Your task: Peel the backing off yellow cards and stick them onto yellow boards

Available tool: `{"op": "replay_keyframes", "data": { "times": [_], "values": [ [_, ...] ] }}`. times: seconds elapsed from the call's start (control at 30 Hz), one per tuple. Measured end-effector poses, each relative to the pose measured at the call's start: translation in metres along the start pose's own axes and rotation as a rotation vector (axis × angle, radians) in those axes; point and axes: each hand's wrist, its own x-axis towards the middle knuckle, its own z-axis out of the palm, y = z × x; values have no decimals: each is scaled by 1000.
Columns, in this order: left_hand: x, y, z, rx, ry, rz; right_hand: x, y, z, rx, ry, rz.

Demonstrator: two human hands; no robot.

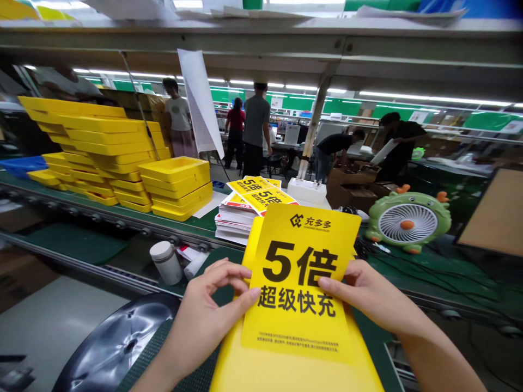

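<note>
Over yellow case (294,374), printed card (297,256), held by left hand (218,296), right hand (373,296)

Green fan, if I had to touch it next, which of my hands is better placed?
Probably the right hand, though it holds the card: the fan stands on that side, while the left hand grips the opposite edge.

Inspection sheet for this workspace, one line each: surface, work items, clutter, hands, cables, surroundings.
Surface: flat green belt, partly covered.
Work items: yellow rectangular printed card over a smooth, rounded yellow case.
Clutter: stacked shallow yellow trays, piled printed paper cards, green animal-shaped fan, white cylindrical jar.
Hands: left hand and right hand hold the card at opposite edges.
Cables: thin black cables beside the fan.
Surroundings: long grey shelf overhead; people beyond.
</note>
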Motion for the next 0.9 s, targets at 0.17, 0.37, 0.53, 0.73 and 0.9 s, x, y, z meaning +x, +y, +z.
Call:
{"op": "replay_keyframes", "data": {
  "times": [0.17,0.37,0.53,0.73,0.9],
  "values": [
    [2,1,0,9,1,2,0,0,1,-17,21,6],
    [1,0,-1,8,1,-5,0,0,3,-30,41,19],
    [1,-1,-1,2,0,-10,1,0,2,-48,46,12],
    [1,2,0,7,0,1,0,2,1,-47,35,5],
    [1,-1,-1,17,-6,-5,-1,3,2,-20,21,-18]
  ]
}}
